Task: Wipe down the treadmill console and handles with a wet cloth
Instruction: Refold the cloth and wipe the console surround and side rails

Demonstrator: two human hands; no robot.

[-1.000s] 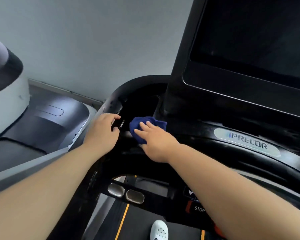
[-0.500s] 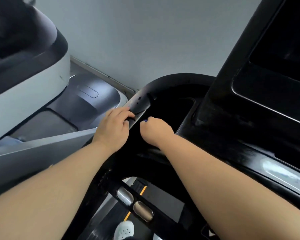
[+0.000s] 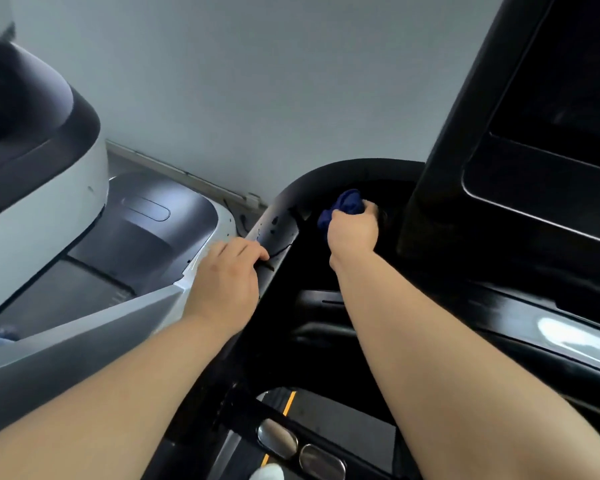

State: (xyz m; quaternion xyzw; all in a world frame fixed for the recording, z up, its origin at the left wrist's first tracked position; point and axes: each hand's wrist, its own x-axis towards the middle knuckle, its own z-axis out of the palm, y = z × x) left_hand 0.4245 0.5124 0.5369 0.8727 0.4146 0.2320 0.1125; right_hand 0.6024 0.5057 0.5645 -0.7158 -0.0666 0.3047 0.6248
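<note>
A bunched dark blue cloth (image 3: pixel 343 204) sits in the deep recess at the left end of the black treadmill console (image 3: pixel 520 209). My right hand (image 3: pixel 354 230) grips the cloth from behind, fingers curled round it, and holds it against the recess wall under the curved black handle (image 3: pixel 312 178). My left hand (image 3: pixel 226 282) rests on the outer edge of that handle's left side, fingers curled over the rim. The console screen (image 3: pixel 568 109) rises dark at the upper right.
A neighbouring grey and white machine (image 3: pixel 59 188) stands close on the left, against a pale wall (image 3: pixel 257 81). Two metal grip sensors (image 3: pixel 298 448) sit on the lower crossbar. Below them show the belt with a yellow stripe (image 3: pixel 288 403) and a white shoe (image 3: pixel 267 474).
My right hand has pushed the cloth forward and deeper into the recess, and the cloth shows again above the knuckles. My left hand slid back along the handle edge. The view swung left.
</note>
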